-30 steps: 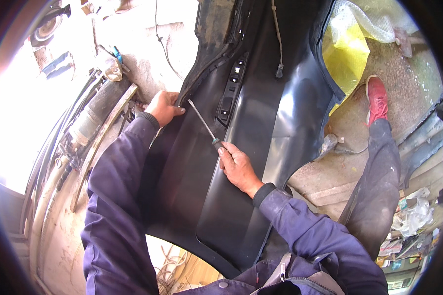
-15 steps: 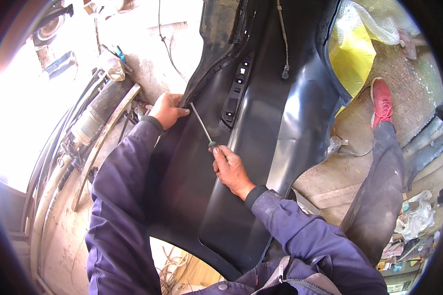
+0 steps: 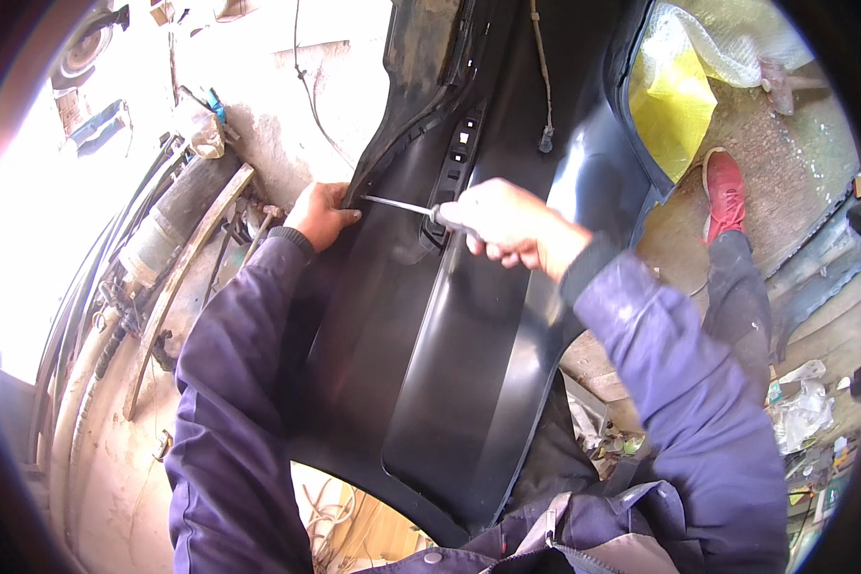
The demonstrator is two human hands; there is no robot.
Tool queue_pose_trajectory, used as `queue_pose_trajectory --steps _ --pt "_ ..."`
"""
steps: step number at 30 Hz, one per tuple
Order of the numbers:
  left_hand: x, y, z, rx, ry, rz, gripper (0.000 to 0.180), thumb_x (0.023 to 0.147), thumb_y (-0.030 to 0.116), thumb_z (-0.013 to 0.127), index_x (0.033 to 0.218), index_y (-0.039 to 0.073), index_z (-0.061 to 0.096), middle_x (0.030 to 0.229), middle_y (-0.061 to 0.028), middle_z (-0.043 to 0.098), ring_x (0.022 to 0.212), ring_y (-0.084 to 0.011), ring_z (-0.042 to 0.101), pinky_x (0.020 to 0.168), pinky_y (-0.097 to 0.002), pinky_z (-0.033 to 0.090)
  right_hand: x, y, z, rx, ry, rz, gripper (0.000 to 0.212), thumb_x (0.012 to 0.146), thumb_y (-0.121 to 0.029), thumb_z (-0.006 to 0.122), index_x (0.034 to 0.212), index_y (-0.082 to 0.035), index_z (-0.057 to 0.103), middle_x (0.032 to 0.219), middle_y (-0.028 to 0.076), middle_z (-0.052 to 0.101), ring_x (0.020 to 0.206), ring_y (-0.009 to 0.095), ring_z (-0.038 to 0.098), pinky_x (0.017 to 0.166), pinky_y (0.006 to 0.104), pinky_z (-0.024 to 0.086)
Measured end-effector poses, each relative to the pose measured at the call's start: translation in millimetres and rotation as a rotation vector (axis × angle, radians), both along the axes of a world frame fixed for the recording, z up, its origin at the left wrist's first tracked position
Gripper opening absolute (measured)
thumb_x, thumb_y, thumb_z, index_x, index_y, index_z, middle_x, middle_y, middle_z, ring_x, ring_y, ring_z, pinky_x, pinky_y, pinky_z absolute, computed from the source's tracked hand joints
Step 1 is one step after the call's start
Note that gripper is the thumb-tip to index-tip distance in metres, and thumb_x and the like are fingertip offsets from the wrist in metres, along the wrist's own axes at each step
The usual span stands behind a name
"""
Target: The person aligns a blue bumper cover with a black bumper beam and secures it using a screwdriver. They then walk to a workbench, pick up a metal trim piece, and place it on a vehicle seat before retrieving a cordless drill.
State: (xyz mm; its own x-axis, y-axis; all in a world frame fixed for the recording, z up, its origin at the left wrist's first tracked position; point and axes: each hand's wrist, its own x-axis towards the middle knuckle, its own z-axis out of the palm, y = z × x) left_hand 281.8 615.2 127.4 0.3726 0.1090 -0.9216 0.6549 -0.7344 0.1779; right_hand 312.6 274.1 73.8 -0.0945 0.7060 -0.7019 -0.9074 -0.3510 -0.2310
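A large black car body panel [image 3: 368,354], which looks like a bumper cover, spans the middle in front of me. My left hand [image 3: 321,216] pinches its left edge, thumb on top and the other fingers partly hidden round the rim. In my right hand [image 3: 512,225] is a screwdriver [image 3: 400,204], its handle mostly covered by my fist. The shaft lies nearly level across the panel, and its tip meets the left edge close to my left thumb. Beneath the screwdriver runs a slotted black plastic strip [image 3: 456,165]. Farther up, a thin cable with a connector [image 3: 545,141] rests on the panel.
At left stand a wooden slat [image 3: 187,292], a grey cylinder [image 3: 167,244] and several hoses. Yellow sheeting [image 3: 670,115] with bubble wrap lies at the far right, near a red shoe [image 3: 725,191]. Clear plastic bags [image 3: 804,416] and clutter sit at lower right.
My right hand has swung up and to the right, turning the screwdriver from steep to nearly level, its tip still by the left edge. My left hand keeps its hold.
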Motion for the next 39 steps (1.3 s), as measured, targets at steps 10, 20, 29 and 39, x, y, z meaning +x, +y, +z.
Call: queue_pose_trajectory --steps 10,20,29,39 --pt "7 -21 12 0.104 -0.012 -0.146 0.031 0.087 0.002 0.08 0.117 -0.006 0.075 0.092 -0.0015 0.075 0.084 -0.0098 0.064 0.084 -0.0317 0.055 81 23 -3 0.213 -1.28 0.424 0.044 0.099 -0.036 0.056 0.089 0.0 0.079 0.083 0.022 0.074 0.078 0.04 0.073 0.076 0.0481 0.059" --pt "-7 -35 2 0.125 -0.022 -0.093 0.022 0.087 0.006 0.081 0.106 -0.004 0.076 0.082 -0.0003 0.07 0.078 -0.0086 0.059 0.077 -0.0322 0.052 132 50 32 0.151 -1.508 0.571 0.022 0.086 -0.019 0.07 0.1 -0.005 0.08 0.095 0.018 0.078 0.086 0.035 0.076 0.078 0.0452 0.062" --pt "-6 -40 3 0.147 -0.061 -0.241 0.029 0.086 0.007 0.08 0.113 -0.002 0.075 0.089 -0.013 0.078 0.082 -0.0178 0.069 0.084 -0.0385 0.054 148 89 54 0.251 -1.838 0.526 0.022 0.085 -0.018 0.075 0.104 -0.009 0.081 0.099 0.014 0.081 0.089 0.033 0.077 0.079 0.0436 0.062" --pt "-5 -38 -2 0.084 -0.066 -0.171 0.032 0.086 0.004 0.08 0.116 -0.002 0.075 0.089 -0.0095 0.077 0.085 -0.013 0.067 0.085 -0.0356 0.055 -21 -22 28 -0.038 -1.421 0.134 0.019 0.098 -0.02 0.06 0.099 -0.006 0.074 0.086 0.021 0.075 0.083 0.039 0.077 0.073 0.0503 0.063"
